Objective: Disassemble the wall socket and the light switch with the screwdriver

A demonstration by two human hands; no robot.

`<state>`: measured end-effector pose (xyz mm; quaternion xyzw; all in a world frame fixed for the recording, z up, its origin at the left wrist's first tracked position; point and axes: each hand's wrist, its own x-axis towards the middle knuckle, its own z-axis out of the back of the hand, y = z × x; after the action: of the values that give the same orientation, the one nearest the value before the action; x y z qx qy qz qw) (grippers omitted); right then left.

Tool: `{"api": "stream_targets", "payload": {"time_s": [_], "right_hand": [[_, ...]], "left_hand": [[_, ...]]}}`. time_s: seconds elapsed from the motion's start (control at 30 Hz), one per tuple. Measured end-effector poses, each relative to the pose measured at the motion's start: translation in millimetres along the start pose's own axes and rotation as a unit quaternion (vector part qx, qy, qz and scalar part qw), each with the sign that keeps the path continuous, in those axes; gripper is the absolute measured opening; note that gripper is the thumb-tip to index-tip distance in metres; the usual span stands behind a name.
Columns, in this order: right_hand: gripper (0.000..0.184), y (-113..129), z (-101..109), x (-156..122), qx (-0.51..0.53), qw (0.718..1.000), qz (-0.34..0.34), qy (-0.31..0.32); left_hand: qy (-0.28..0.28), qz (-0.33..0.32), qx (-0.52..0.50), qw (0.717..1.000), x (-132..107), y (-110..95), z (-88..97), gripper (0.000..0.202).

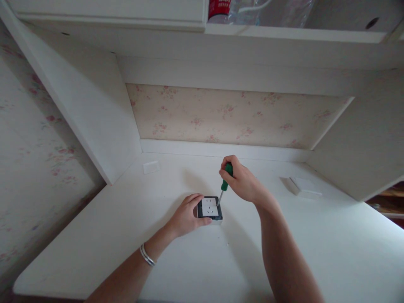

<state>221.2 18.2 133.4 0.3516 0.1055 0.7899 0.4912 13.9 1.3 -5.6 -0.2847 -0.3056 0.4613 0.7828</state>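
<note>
A wall socket (208, 207) with a white face and a dark frame sits on a white box on the desk. Fingers and thumb of my left hand (187, 215) grip it from its left side, along the far and near edges. In my right hand (240, 179) is a screwdriver (225, 184) with a green handle, held steeply tilted. Its metal tip meets the right part of the socket's dark frame; whether it sits in a screw is too small to tell.
On the white desk (126, 252) lie a thin white frame (151, 167) at the back left and a white box-like piece (304, 187) at the right. Side panels and an overhead shelf (293, 37) enclose the desk; a red-labelled container (219, 9) stands up there.
</note>
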Motion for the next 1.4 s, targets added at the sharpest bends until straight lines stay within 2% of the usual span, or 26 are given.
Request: {"api": "stream_targets", "payload": {"time_s": [0.17,0.23,0.33,0.4,0.47,0.57,0.7,0.77,0.83,0.9,1.0,1.1,1.4], "right_hand": [[0.02,-1.9,11.0,-2.3,0.032,0.998,0.037,0.051],[0.022,-2.6,9.9,-0.6,-0.002,0.999,0.041,0.025],[0.025,-1.9,1.2,4.2,-0.077,0.996,0.02,-0.047],[0.023,0.3,-5.5,7.0,-0.094,0.993,0.024,-0.062],[0.02,3.7,-9.2,7.8,-0.077,0.995,0.042,-0.048],[0.025,9.6,-6.3,4.9,-0.017,0.998,0.059,0.01],[0.027,13.4,3.6,0.5,0.033,0.995,0.045,0.083],[0.02,11.8,5.6,0.9,0.013,0.998,0.023,0.056],[0.012,8.4,5.3,2.8,-0.03,1.0,0.009,-0.001],[0.02,5.1,3.8,4.7,-0.067,0.996,0.009,-0.051],[0.02,2.4,1.5,6.2,-0.078,0.994,0.016,-0.068],[0.012,1.9,0.2,6.4,-0.062,0.997,0.012,-0.049],[0.01,4.3,8.1,-0.6,0.029,0.999,0.009,0.035]], "left_hand": [[0.003,0.001,-0.003,1.0,0.9,-0.7,1.0,0.074],[0.004,-0.002,-0.008,1.0,1.1,-0.9,1.4,0.073],[0.0,-0.005,-0.01,1.0,0.9,-0.7,1.7,0.073],[-0.001,-0.003,-0.007,1.0,0.7,-0.4,1.5,0.074],[0.001,-0.003,-0.002,1.0,0.8,0.2,1.1,0.075],[0.009,-0.005,0.007,1.0,1.6,1.2,0.5,0.077],[0.017,0.002,0.009,1.0,1.9,1.3,0.9,0.079],[0.019,0.003,0.01,1.0,1.6,0.7,1.6,0.079],[0.019,0.001,0.013,1.0,1.1,0.3,2.1,0.078],[0.018,-0.001,0.013,1.0,0.9,0.2,2.2,0.078],[0.018,-0.005,0.012,1.0,0.8,0.6,1.7,0.078],[0.016,-0.006,0.012,1.0,0.9,0.6,1.5,0.077],[0.011,-0.004,0.003,1.0,0.9,0.8,1.2,0.077]]}}
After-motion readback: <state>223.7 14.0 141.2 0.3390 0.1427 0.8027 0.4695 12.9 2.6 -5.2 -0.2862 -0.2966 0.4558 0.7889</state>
